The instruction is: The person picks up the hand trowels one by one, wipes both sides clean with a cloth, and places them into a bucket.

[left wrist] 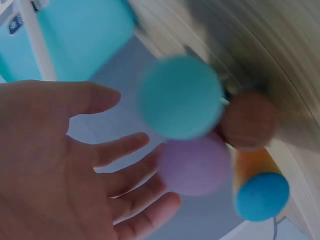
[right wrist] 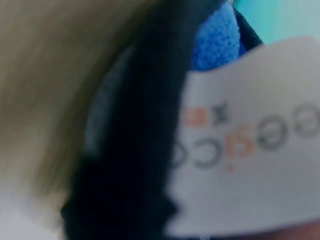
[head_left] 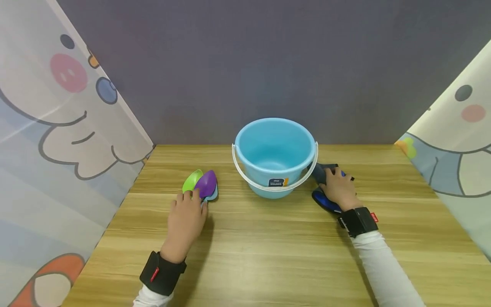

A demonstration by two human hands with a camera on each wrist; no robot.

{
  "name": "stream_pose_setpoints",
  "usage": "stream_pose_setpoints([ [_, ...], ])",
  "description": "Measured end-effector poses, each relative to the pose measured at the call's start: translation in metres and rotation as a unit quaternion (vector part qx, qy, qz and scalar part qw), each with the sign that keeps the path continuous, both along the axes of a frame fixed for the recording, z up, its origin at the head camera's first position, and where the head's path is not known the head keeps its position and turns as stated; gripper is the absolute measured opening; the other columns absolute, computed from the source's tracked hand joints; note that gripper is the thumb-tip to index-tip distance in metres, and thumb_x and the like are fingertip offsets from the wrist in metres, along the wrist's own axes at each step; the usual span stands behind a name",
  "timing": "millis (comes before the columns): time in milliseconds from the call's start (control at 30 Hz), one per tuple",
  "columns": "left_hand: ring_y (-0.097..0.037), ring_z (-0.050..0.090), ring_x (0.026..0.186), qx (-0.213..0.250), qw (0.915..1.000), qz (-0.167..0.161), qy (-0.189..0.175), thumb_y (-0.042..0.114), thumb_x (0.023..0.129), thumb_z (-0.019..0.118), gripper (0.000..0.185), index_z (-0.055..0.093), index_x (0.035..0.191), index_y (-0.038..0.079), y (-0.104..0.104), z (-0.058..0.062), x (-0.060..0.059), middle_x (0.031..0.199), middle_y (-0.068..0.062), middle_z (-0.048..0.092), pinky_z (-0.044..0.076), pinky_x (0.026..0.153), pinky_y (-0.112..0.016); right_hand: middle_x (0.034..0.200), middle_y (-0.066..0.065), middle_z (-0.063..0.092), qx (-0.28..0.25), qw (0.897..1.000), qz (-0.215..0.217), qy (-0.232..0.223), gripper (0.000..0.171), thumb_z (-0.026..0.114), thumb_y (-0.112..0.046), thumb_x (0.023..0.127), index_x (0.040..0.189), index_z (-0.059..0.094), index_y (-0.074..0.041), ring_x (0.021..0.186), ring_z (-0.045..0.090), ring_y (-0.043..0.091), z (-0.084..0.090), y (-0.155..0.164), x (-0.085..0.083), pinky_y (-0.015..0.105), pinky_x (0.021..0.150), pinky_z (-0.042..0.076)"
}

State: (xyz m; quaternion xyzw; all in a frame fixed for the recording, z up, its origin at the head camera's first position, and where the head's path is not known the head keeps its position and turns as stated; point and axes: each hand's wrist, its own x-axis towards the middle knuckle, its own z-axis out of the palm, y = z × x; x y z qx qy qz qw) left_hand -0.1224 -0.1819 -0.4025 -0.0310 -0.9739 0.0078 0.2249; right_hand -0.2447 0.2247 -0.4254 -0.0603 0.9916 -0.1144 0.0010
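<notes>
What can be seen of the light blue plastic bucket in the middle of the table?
The light blue plastic bucket stands upright on the wooden table, near the far edge, its round mouth open and its inside apparently empty. A white bail handle hangs lowered over the front, across a small dark label. The plastic looks smooth and slightly glossy. To its right, the right hand rests on a dark blue item that lies close against the bucket's side; whether they touch cannot be told. The left hand lies apart from it.

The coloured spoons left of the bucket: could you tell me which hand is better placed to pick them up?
Left. The left hand has its fingertips at the spoons, while the right hand rests on a dark blue item beyond the bucket.
</notes>
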Motion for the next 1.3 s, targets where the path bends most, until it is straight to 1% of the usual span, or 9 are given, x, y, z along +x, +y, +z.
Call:
stream_pose_setpoints([
  [100, -0.037, 0.061, 0.077, -0.014, 0.9999, 0.005, -0.001, 0.022, 0.091, 0.074, 0.03, 0.063, 0.096, -0.006, -0.007, -0.003, -0.006, 0.084, -0.021, 0.064, 0.051, 0.067, -0.046, 0.14, 0.048, 0.037, -0.002, 1.0, -0.003, -0.005, 0.059, 0.061, -0.023, 0.1, 0.143, 0.041, 0.013, 0.112, 0.043, 0.077, 0.0, 0.001, -0.001, 0.076, 0.087, 0.046],
  [200, -0.035, 0.059, 0.072, -0.021, 0.9997, 0.013, -0.008, 0.02, 0.093, 0.071, 0.028, 0.06, 0.084, -0.004, -0.01, -0.007, -0.01, 0.076, -0.019, 0.06, 0.049, 0.062, -0.044, 0.141, 0.048, 0.036, -0.004, 1.0, -0.005, -0.011, 0.06, 0.06, -0.023, 0.101, 0.145, 0.04, 0.012, 0.114, 0.042, 0.077, 0.001, 0.001, -0.001, 0.077, 0.088, 0.045],
  [300, -0.034, 0.059, 0.069, -0.027, 0.9994, 0.02, -0.013, 0.018, 0.095, 0.068, 0.029, 0.059, 0.079, -0.004, -0.012, -0.011, -0.012, 0.073, -0.019, 0.06, 0.048, 0.06, -0.043, 0.142, 0.048, 0.036, -0.004, 1.0, -0.007, -0.016, 0.06, 0.06, -0.023, 0.101, 0.145, 0.039, 0.012, 0.116, 0.041, 0.076, 0.001, 0.001, -0.001, 0.077, 0.089, 0.045],
  [433, -0.033, 0.059, 0.067, -0.039, 0.9989, 0.025, -0.011, 0.019, 0.096, 0.065, 0.03, 0.059, 0.077, -0.003, -0.015, -0.015, -0.012, 0.07, -0.018, 0.059, 0.048, 0.059, -0.042, 0.142, 0.047, 0.036, -0.002, 1.0, -0.009, -0.013, 0.06, 0.06, -0.023, 0.101, 0.146, 0.04, 0.011, 0.116, 0.041, 0.076, 0.002, 0.0, -0.001, 0.077, 0.09, 0.045],
  [633, -0.03, 0.057, 0.062, -0.048, 0.9988, 0.013, 0.005, 0.018, 0.095, 0.067, 0.031, 0.057, 0.072, -0.001, -0.019, -0.018, -0.016, 0.067, -0.015, 0.057, 0.047, 0.056, -0.039, 0.143, 0.048, 0.035, -0.008, 1.0, -0.01, -0.012, 0.059, 0.059, -0.022, 0.101, 0.145, 0.04, 0.012, 0.117, 0.04, 0.077, 0.003, 0.0, 0.001, 0.078, 0.09, 0.044],
  [733, -0.029, 0.056, 0.06, -0.047, 0.9989, 0.004, 0.002, 0.016, 0.095, 0.067, 0.031, 0.057, 0.071, -0.001, -0.021, -0.019, -0.017, 0.066, -0.014, 0.056, 0.045, 0.055, -0.039, 0.141, 0.048, 0.036, -0.008, 1.0, -0.01, -0.007, 0.059, 0.06, -0.022, 0.1, 0.144, 0.041, 0.012, 0.116, 0.041, 0.077, 0.002, -0.001, 0.001, 0.078, 0.089, 0.045],
  [967, -0.028, 0.054, 0.059, -0.048, 0.9987, -0.002, -0.018, 0.016, 0.097, 0.065, 0.032, 0.055, 0.071, -0.001, -0.024, -0.021, -0.018, 0.065, -0.012, 0.053, 0.044, 0.056, -0.038, 0.141, 0.048, 0.036, -0.008, 1.0, -0.009, -0.014, 0.059, 0.061, -0.023, 0.1, 0.144, 0.041, 0.011, 0.116, 0.04, 0.077, 0.002, -0.002, 0.0, 0.077, 0.089, 0.045],
  [1167, -0.029, 0.055, 0.059, -0.049, 0.9988, -0.009, 0.005, 0.016, 0.095, 0.067, 0.031, 0.057, 0.072, -0.002, -0.024, -0.023, -0.019, 0.065, -0.013, 0.054, 0.045, 0.055, -0.038, 0.141, 0.048, 0.036, -0.007, 1.0, -0.011, -0.011, 0.059, 0.061, -0.023, 0.1, 0.144, 0.041, 0.012, 0.116, 0.04, 0.077, 0.001, -0.002, -0.001, 0.078, 0.091, 0.043],
  [1300, -0.03, 0.056, 0.059, -0.047, 0.9987, -0.012, 0.015, 0.015, 0.094, 0.068, 0.03, 0.057, 0.072, -0.002, -0.024, -0.024, -0.02, 0.065, -0.014, 0.055, 0.045, 0.055, -0.038, 0.144, 0.047, 0.035, -0.007, 1.0, -0.016, -0.013, 0.062, 0.061, -0.026, 0.1, 0.146, 0.04, 0.01, 0.119, 0.038, 0.077, 0.002, -0.001, -0.001, 0.079, 0.094, 0.041],
])
